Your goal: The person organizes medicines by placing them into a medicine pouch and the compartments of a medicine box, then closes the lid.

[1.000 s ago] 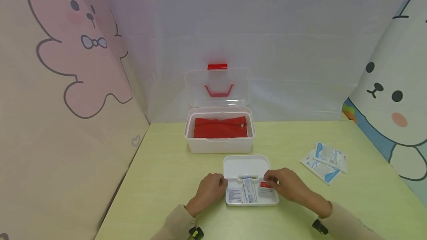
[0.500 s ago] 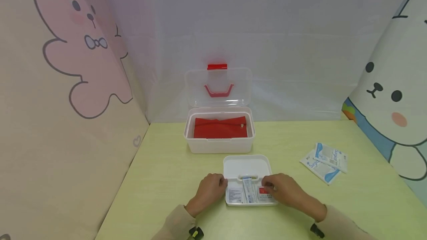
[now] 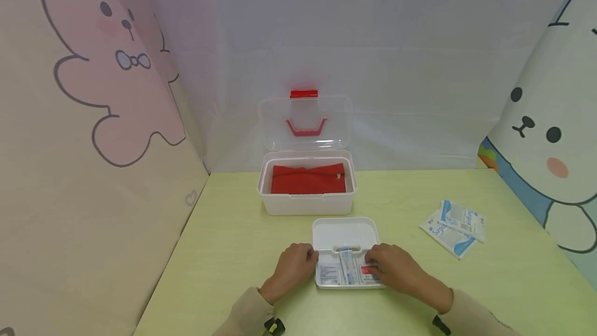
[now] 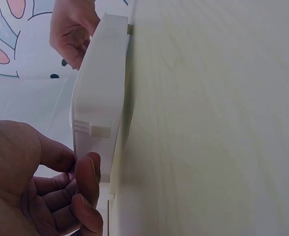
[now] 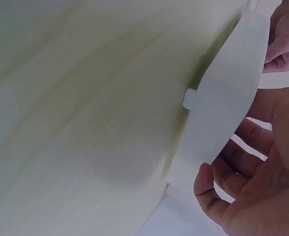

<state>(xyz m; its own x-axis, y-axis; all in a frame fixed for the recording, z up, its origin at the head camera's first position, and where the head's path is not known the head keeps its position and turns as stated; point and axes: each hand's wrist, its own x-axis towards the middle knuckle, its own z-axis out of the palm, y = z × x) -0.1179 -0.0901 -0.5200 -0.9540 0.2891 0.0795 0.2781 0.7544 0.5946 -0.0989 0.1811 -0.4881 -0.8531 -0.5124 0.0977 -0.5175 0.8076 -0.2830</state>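
Observation:
A small white plastic case (image 3: 345, 231) lies open on the table, its lid tilted back. In it sit a white packet with grey print (image 3: 329, 274), long blue-and-white packets (image 3: 348, 267), and a white packet with a red label (image 3: 367, 270) at the right. My left hand (image 3: 295, 264) pinches the case's left edge between thumb and index finger, seen closely in the left wrist view. My right hand (image 3: 400, 269) reaches over the right rim, fingers at the red-labelled packet. Its fingertips are hidden behind the case wall (image 5: 223, 103) in the right wrist view.
Behind the case stands a larger white box (image 3: 308, 204) with a clear raised lid (image 3: 275, 123) and a red zip pouch (image 3: 308, 180) inside. Two blue-and-white packets (image 3: 451, 240) overlap at the right of the table (image 3: 224, 232). Printed cloth walls close the back and sides.
My right hand has shifted slightly left and down over the case. The red-labelled packet has come lower, towards the front of its compartment. My left hand has stayed in place.

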